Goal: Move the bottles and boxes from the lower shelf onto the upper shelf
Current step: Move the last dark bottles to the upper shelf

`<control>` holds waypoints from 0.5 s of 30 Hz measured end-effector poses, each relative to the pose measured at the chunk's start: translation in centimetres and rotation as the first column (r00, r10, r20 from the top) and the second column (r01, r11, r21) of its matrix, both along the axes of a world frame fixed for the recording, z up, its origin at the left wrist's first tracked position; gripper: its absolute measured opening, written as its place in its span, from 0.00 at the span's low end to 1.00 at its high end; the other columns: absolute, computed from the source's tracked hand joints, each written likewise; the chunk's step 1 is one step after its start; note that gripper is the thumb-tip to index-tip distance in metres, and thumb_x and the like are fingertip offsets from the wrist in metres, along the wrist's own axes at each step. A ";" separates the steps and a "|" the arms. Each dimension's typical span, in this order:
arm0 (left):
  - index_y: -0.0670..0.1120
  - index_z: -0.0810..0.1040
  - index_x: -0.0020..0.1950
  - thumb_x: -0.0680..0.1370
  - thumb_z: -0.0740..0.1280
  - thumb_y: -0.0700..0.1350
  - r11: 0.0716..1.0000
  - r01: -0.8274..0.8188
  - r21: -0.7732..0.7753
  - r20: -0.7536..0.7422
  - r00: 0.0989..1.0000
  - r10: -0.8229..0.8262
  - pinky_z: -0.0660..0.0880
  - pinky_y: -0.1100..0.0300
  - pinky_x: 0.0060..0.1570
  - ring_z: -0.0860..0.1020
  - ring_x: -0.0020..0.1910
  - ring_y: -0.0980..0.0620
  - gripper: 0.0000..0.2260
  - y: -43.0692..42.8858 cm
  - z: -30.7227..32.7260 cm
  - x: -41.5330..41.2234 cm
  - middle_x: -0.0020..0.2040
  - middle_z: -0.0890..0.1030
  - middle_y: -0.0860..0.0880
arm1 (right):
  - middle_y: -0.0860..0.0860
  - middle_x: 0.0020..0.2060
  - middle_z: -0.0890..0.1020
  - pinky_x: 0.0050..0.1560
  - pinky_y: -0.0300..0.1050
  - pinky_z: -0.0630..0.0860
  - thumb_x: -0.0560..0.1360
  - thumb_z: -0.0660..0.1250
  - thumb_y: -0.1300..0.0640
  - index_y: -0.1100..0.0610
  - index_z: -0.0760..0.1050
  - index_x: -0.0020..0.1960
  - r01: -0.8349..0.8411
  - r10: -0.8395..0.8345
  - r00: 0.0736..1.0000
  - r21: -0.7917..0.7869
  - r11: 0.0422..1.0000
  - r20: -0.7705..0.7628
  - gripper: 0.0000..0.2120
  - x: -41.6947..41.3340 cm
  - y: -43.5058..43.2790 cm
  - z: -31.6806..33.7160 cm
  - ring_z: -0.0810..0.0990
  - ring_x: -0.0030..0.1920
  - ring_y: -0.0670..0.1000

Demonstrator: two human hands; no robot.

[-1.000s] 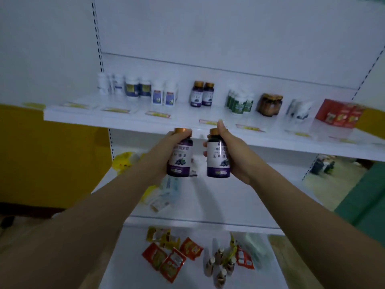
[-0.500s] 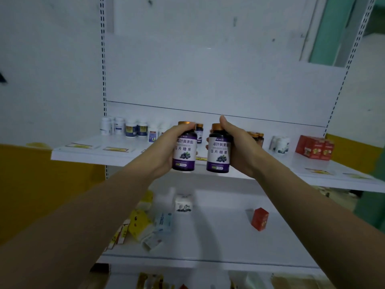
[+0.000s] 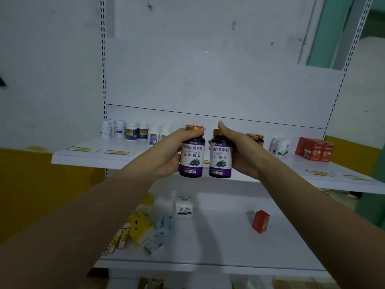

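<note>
Two dark bottles with purple labels and gold caps are held up just in front of the upper shelf [image 3: 87, 158], upright and side by side, close but apart. The left hand [image 3: 167, 157] grips the left bottle [image 3: 191, 158] from nine o'clock, a digit curled across the neck under the cap. The right hand [image 3: 244, 158] wraps the right bottle [image 3: 220, 159] from three o'clock, thumb up beside the cap. Both forearms reach forward and up, wrists turned in so the labels face back at the person. I'd guess the bottles are stiff, smooth and a bit slippery, light enough for one hand each. The body below the cap is the place to hold. Below them is the lower shelf [image 3: 218, 247], with a white box [image 3: 183, 207] at six o'clock and a red box [image 3: 260, 224] at five o'clock
</note>
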State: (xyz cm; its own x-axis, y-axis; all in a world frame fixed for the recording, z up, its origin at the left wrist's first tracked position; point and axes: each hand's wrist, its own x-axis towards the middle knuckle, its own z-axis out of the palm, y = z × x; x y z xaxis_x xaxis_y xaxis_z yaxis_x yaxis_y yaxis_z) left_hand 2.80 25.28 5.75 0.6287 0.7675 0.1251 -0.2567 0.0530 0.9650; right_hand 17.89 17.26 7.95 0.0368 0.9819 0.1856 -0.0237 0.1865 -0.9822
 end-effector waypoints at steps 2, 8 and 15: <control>0.49 0.77 0.53 0.73 0.71 0.50 0.999 -0.037 0.031 -0.044 0.998 0.039 0.78 0.45 0.54 0.80 0.56 0.45 0.11 0.0 0.1 -0.7 0.52 0.82 0.47 | 0.44 0.32 0.85 0.37 0.39 0.79 0.80 0.57 0.47 0.54 0.77 0.47 0.001 -0.001 0.999 -0.002 1.000 0.032 0.14 -0.2 0.5 0.2 0.84 0.35 0.42; 0.48 0.77 0.58 0.73 0.71 0.51 0.983 -0.121 0.136 -0.155 0.978 0.142 0.75 0.57 0.45 0.79 0.51 0.51 0.16 2.2 0.8 -2.6 0.51 0.81 0.52 | 0.46 0.45 0.85 0.49 0.43 0.78 0.74 0.66 0.45 0.51 0.80 0.49 0.141 -0.145 0.975 0.033 0.989 0.168 0.11 -0.6 3.0 0.3 0.82 0.49 0.48; 0.49 0.80 0.58 0.71 0.73 0.47 0.971 -0.143 0.191 -0.223 0.957 0.185 0.74 0.49 0.59 0.79 0.56 0.49 0.16 6.8 1.2 -1.1 0.54 0.83 0.51 | 0.50 0.52 0.84 0.56 0.47 0.77 0.72 0.68 0.45 0.56 0.79 0.57 0.260 -0.269 0.928 0.067 0.963 0.258 0.19 2.6 6.0 -0.7 0.81 0.54 0.50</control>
